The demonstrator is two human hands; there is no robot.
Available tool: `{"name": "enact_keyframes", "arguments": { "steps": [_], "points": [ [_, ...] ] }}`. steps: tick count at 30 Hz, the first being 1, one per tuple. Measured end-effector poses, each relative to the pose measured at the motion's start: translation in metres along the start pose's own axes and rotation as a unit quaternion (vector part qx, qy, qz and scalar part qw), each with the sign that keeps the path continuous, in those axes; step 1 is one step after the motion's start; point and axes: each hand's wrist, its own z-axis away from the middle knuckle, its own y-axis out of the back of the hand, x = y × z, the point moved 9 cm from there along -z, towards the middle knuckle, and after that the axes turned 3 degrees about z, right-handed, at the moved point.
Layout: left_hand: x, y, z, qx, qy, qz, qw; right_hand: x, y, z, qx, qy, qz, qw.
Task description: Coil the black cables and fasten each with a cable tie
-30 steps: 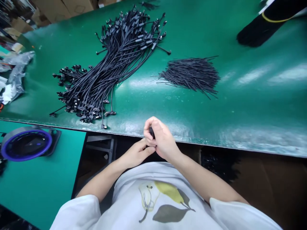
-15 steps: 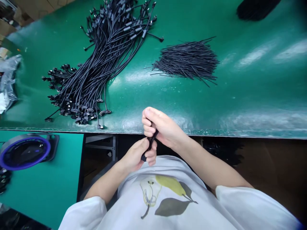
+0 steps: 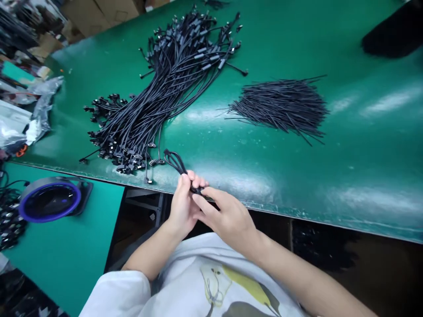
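A looped black cable (image 3: 176, 162) is gripped in my left hand (image 3: 183, 203), its folded end sticking out up and to the left over the table's front edge. My right hand (image 3: 228, 215) comes in from the right, its thumb and fingertips closed at the lower end of the cable bundle. Fingers cover the middle and lower part of the cable, so what the right fingertips pinch there is hard to see. Beyond my hands lies a big heap of black cables (image 3: 158, 92) with small angled connectors. To its right is a pile of thin black ties (image 3: 280, 108).
The green table (image 3: 214, 145) has its front edge just beyond my body. A black object (image 3: 393, 33) sits at the far right. At left are a round purple-rimmed device (image 3: 49, 200) on a lower green surface, clear plastic bags (image 3: 44, 105) and cardboard boxes (image 3: 102, 15).
The looped cable end now shows above my left hand, which has moved up and left. My right hand has come lower, beside it. The view has shifted, with the table contents appearing further right.
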Motion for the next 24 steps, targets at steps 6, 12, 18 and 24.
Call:
{"name": "enact_keyframes", "arguments": {
  "steps": [6,12,18,24],
  "points": [
    [-0.007,0.002,0.000,-0.014,-0.005,-0.017,1.000,0.003,-0.011,-0.008,0.015,-0.046,-0.046,0.998],
    [0.004,-0.002,0.004,-0.016,-0.068,-0.069,0.995,0.040,-0.058,0.010,-0.171,-0.372,-0.504,0.760],
    [-0.001,-0.003,0.003,-0.081,-0.013,-0.163,0.983,0.044,0.022,-0.017,-0.043,-0.141,-0.117,0.982],
    [-0.033,0.002,0.032,-0.248,0.177,-0.413,0.858,-0.011,0.008,-0.004,-0.211,0.241,0.120,0.939]
  ]
}}
